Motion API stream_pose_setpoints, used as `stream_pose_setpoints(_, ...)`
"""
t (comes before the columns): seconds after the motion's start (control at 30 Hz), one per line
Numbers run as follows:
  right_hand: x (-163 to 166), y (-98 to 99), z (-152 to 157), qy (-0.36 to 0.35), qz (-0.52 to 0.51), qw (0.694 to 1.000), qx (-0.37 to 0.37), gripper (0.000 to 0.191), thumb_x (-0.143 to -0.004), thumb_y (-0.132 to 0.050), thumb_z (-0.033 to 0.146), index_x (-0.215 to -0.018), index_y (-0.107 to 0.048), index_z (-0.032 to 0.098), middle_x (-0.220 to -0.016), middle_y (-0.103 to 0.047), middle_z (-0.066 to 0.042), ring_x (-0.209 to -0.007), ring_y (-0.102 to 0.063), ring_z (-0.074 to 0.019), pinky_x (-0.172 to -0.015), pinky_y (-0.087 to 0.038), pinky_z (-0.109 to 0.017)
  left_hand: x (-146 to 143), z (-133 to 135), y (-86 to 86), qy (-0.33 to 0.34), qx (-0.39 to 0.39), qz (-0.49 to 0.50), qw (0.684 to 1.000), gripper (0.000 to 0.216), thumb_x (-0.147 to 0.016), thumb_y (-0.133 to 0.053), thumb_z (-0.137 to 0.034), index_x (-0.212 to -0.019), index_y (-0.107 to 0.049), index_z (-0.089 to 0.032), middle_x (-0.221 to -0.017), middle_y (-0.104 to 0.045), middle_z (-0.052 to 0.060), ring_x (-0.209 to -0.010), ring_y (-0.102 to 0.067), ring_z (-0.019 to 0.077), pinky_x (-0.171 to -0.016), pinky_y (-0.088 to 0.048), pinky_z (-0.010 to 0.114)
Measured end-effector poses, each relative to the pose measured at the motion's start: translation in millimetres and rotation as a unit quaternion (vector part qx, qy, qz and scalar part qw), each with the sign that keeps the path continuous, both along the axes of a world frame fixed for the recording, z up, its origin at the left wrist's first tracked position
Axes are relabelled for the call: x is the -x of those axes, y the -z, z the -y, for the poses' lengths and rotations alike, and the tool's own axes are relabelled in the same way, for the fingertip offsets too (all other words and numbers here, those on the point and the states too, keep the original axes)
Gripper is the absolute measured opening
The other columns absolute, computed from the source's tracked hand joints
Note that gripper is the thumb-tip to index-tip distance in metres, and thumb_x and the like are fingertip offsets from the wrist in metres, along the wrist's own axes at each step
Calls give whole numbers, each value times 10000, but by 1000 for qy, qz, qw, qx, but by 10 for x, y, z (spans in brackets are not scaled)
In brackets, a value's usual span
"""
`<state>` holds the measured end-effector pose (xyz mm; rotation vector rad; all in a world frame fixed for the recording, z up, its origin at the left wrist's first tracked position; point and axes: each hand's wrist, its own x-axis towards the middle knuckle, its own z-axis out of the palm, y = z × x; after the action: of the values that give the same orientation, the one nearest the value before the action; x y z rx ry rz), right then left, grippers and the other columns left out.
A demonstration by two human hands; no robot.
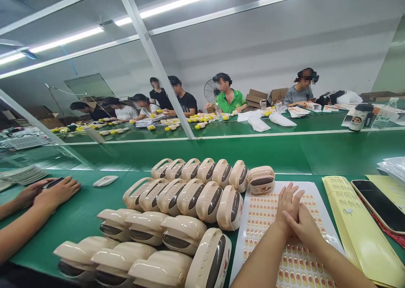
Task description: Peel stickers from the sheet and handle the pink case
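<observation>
Glossy white sheet is lying on the green bench at near right, and I am resting both hands on it. My left hand is lying flat with fingers pointing far, and my right hand is lying across its back. Both grips are released and grasping nothing. By my judgement I am pausing at the sheet, between stickers. Lifting one would call for a fingertip working under its thin edge. The stickers are sitting in tight rows, small, rounded, orange and red. Left of the sheet, beige units are standing and lying in rows: smooth hard plastic, rounded, each with a loop handle and a dark shiny window. One unit is sitting at the sheet's far edge. Right of it, yellow paper strips and a black phone are lying flat. At near left, a co-worker's hands are resting on the bench.
</observation>
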<state>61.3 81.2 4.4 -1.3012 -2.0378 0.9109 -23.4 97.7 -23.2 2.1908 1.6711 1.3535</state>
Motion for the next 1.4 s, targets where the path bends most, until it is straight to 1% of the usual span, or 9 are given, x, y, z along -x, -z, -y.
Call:
stream_pose_setpoints(0.13,19,-35,30,28,-18,999,10,647,-659,-392,675,-898,-559,98,-864,-546,-139,-810,-470,-228,-778,-375,-418,7,11,4,2,-5,32,999,365,-815,-400,-109,-1146,-537,-178,-1210,-560,97,-1260,-377,216,-1053,-312,452)
stream_pose_setpoints(0.23,21,-59,34,46,-92,994,42,641,-630,-457,673,-930,-544,112,-942,-541,-124,-870,-460,-217,-821,-364,-395,6,52,-20,9,-16,72,997,401,-776,-470,-128,-1175,-502,-146,-1219,-542,118,-1252,-383,217,-1034,-341,429)
stream_pose_setpoints(0.37,14,-104,-13,124,-249,954,110,677,-538,-535,678,-960,-520,150,-1049,-526,-79,-1022,-450,-194,-958,-336,-337,-13,108,-85,5,-34,154,987,418,-714,-544,-133,-1129,-499,-140,-1146,-572,103,-1131,-483,199,-942,-434,374)
stream_pose_setpoints(0.53,-3,-95,-98,194,-312,913,179,613,-473,-579,605,-886,-511,157,-942,-525,-44,-936,-478,-168,-841,-411,-278,-35,119,-136,-4,-69,184,980,249,-715,-487,-62,-934,-574,-144,-868,-627,67,-833,-562,175,-752,-491,346)
stream_pose_setpoints(0.67,-3,-71,-122,211,-364,882,213,526,-425,-633,513,-795,-528,154,-847,-525,-6,-849,-468,-109,-748,-415,-188,-39,119,-136,6,-94,165,982,225,-740,-466,-61,-897,-595,-156,-831,-617,67,-786,-542,179,-696,-479,337)
stream_pose_setpoints(0.77,8,-54,-135,221,-399,859,232,499,-403,-648,463,-773,-523,152,-809,-513,9,-790,-455,-86,-676,-412,-164,-33,120,-130,15,-106,144,984,218,-758,-469,-76,-907,-602,-163,-827,-621,67,-775,-539,185,-681,-473,340)
stream_pose_setpoints(0.9,23,-28,-162,224,-440,837,237,456,-395,-652,407,-742,-502,152,-791,-499,23,-780,-446,-71,-665,-417,-144,-30,122,-127,37,-114,121,985,249,-732,-508,-63,-941,-599,-163,-835,-628,63,-778,-549,185,-679,-478,329)
stream_pose_setpoints(1.1,20,-7,-172,217,-466,827,228,397,-413,-651,362,-710,-498,147,-740,-499,23,-756,-439,-72,-647,-408,-147,-44,115,-122,58,-126,112,984,242,-754,-500,-71,-959,-593,-161,-875,-627,70,-798,-553,173,-703,-489,310)
stream_pose_setpoints(1.4,3,27,-162,213,-470,819,249,422,-421,-658,373,-746,-507,149,-779,-527,27,-775,-461,-74,-648,-425,-139,-50,109,-103,61,-126,112,984,292,-748,-493,-65,-999,-608,-160,-852,-600,75,-783,-542,165,-691,-491,290)
